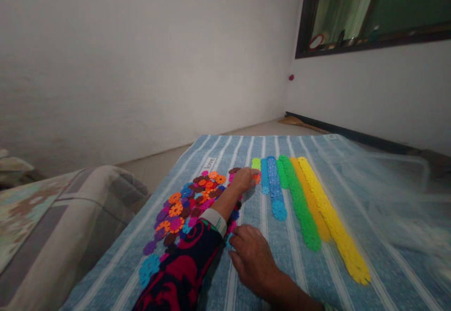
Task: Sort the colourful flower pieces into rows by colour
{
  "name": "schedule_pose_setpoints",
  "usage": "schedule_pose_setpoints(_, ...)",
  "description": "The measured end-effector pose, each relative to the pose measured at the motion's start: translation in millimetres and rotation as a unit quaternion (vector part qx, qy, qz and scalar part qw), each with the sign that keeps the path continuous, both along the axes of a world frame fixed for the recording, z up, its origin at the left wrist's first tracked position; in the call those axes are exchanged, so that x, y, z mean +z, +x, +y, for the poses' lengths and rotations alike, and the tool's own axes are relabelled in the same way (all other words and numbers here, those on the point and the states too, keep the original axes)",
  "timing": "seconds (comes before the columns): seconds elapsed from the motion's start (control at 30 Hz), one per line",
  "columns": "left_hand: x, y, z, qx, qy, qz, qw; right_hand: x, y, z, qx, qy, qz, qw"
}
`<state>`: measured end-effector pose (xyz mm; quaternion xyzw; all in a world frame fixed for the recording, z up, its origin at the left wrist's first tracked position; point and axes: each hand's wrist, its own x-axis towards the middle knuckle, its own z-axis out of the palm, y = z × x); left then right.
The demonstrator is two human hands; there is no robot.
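Note:
Flower-shaped plastic discs lie on a blue-and-white striped cloth (259,268). My left hand (243,179) reaches across a loose mixed-colour pile (197,198), its fingertips closed on an orange-red flower disc (258,177) just below a short lime-green row (256,163). Nearer to me, my right hand (254,260) has its fingers curled at a light-blue flower disc (229,241) on the pile's right edge; the fingers partly hide that disc. Overlapping rows lie to the right: light blue (265,177), darker blue (273,174), green (301,207), orange-yellow (313,203) and yellow (334,221).
A clear, crumpled plastic bag (398,193) lies at the cloth's right side. To the left stands a fabric-covered piece of furniture (88,217). White walls (158,57) rise behind, with a dark-framed window (303,29) at upper right. A broom (299,122) rests on the floor.

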<state>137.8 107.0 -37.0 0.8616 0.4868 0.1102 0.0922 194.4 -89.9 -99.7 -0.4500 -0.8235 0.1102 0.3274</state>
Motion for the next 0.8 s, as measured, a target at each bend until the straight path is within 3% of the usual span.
schedule_pose_setpoints(0.23,3.0,3,-3,-0.001,0.009,0.042,0.999,-1.0,-1,0,0.0,0.002,0.006,1.0)
schedule_pose_setpoints(0.53,-2.5,4,-6,0.01,0.026,0.022,0.999,2.9,0,-1,-0.004,0.005,0.005,1.0)
schedule_pose_setpoints(0.8,-13.1,-2,-4,0.09,0.012,-0.016,0.996,-2.0,-1,0,-0.003,0.013,0.007,1.0)
